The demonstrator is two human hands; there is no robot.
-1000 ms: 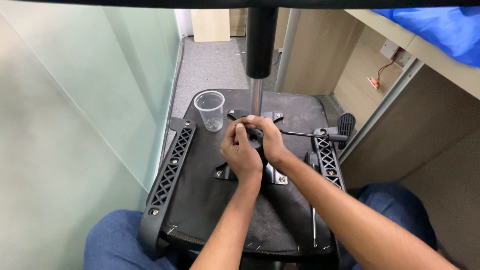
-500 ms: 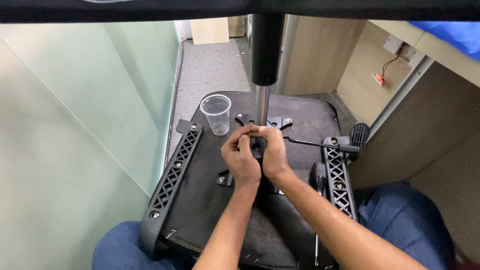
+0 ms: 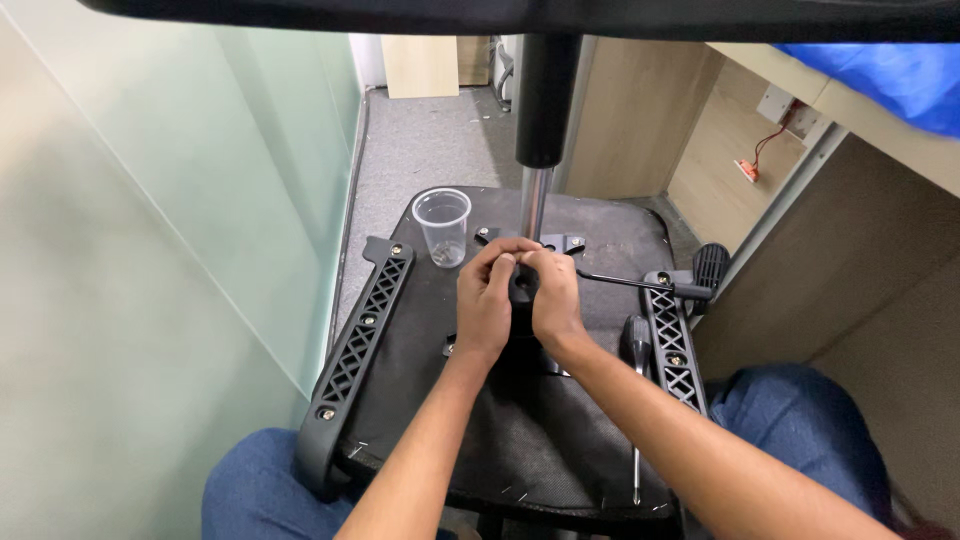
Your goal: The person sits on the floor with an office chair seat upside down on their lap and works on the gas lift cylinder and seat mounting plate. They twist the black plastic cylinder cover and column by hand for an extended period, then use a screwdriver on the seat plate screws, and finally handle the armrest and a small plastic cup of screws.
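An upturned office chair seat (image 3: 420,400) lies across my lap, its black underside facing up. My left hand (image 3: 485,300) and my right hand (image 3: 552,298) are pressed together over the black mechanism (image 3: 524,288) at the seat's middle, fingers curled on a small part there. What the fingertips pinch is hidden. The chrome gas-lift column (image 3: 535,200) rises from the mechanism just beyond my hands. A thin adjustment lever (image 3: 640,284) with a black paddle handle (image 3: 710,265) sticks out to the right.
A clear plastic cup (image 3: 441,226) stands on the seat at the far left. A screwdriver (image 3: 636,400) lies along the right armrest bracket (image 3: 672,345); another bracket (image 3: 362,335) runs down the left. A frosted glass wall (image 3: 150,250) is at left, a wooden desk side (image 3: 860,300) at right.
The view has shifted and drawn a little closer. Both hands stay on the central mechanism, now closed more tightly together over it.
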